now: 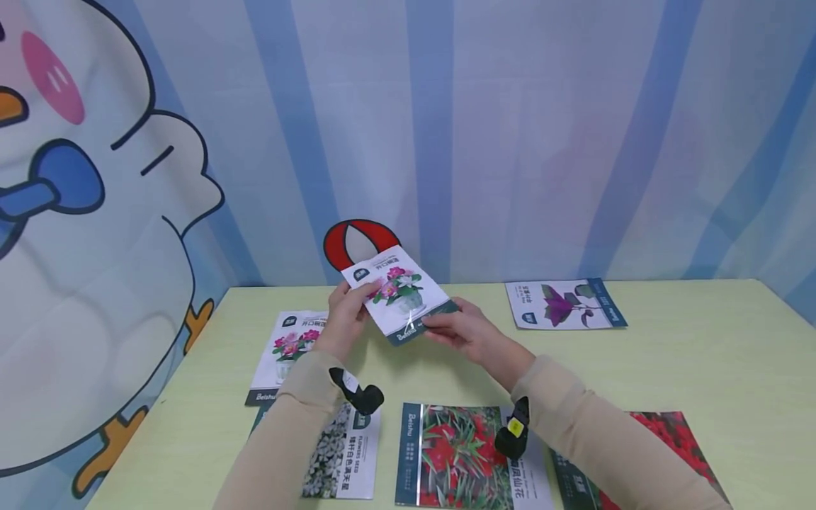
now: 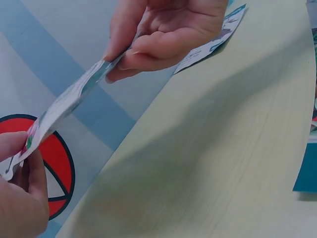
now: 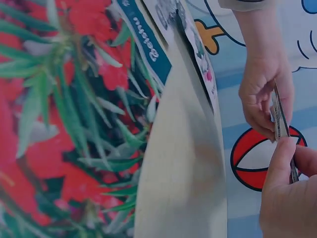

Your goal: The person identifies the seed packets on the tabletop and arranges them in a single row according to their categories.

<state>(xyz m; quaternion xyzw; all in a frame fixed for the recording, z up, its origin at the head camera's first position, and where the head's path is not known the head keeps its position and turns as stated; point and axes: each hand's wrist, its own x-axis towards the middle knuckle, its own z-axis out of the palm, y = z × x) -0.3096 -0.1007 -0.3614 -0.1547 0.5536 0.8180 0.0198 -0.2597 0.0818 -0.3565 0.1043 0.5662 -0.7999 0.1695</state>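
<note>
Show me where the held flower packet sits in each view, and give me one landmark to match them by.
Head: the held packet is near the middle, tilted, between the left hand and right hand.
Left wrist: nearly edge-on, slanting across the left side.
Right wrist: nearly edge-on, toward the right side.
Shared landmark: the red-and-white ball printed on the backdrop.

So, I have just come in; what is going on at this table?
A person's left hand and right hand hold a Beishu seed packet picturing pink and white flowers, raised above the table. A pink-flower packet lies at the left, and a purple-flower packet at the far right. Along the near side lie a white-flower packet, a red-flower packet and another red packet.
</note>
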